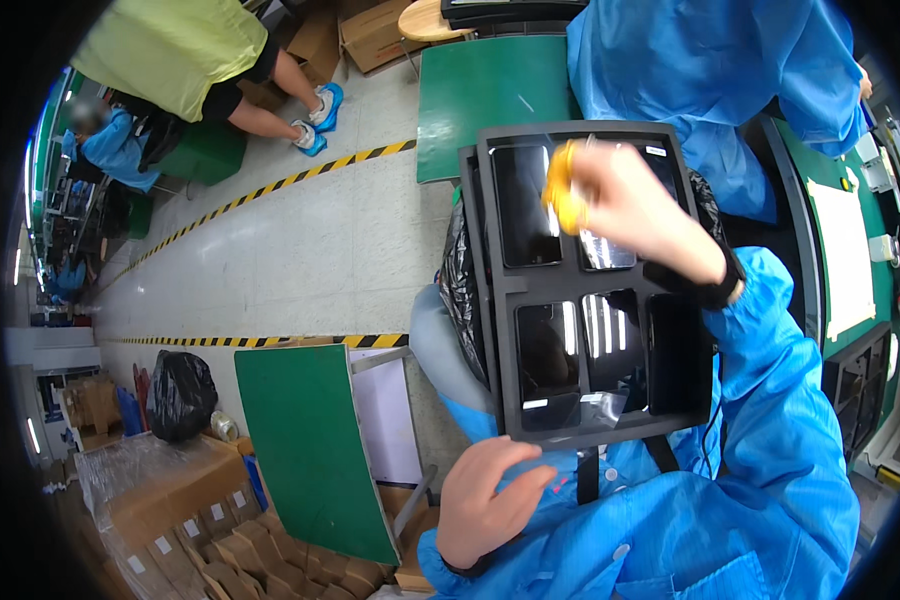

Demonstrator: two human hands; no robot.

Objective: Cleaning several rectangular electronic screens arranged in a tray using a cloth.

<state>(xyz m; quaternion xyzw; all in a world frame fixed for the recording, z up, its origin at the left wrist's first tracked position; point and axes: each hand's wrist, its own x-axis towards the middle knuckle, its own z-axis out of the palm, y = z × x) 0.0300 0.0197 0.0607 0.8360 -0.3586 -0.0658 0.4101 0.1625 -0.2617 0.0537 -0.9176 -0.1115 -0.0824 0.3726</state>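
Note:
A black foam tray (pixel 503 285) lies in front of me. It holds several flat, dark glass-faced devices that look like phones, such as one phone (pixel 526 205) at the upper left. Above the upper row, my right hand (pixel 635 205) is bent down with yellow coverings (pixel 565 190) on its fingertips. Those fingers are bunched together and slightly blurred; whatever they pinch is hidden. Under that hand a shiny phone (pixel 608 252) partly shows. Just off the tray's near left corner, my left hand (pixel 490 500) is empty, its fingers loosely curved and apart.
Black plastic bagging (pixel 457 280) hangs beside the tray. A green tabletop (pixel 315 450) stands at the lower left near cardboard boxes (pixel 185 500). Ahead, a person in a blue smock (pixel 670 70) is close to a green table (pixel 490 100). A workbench (pixel 850 260) runs along the right.

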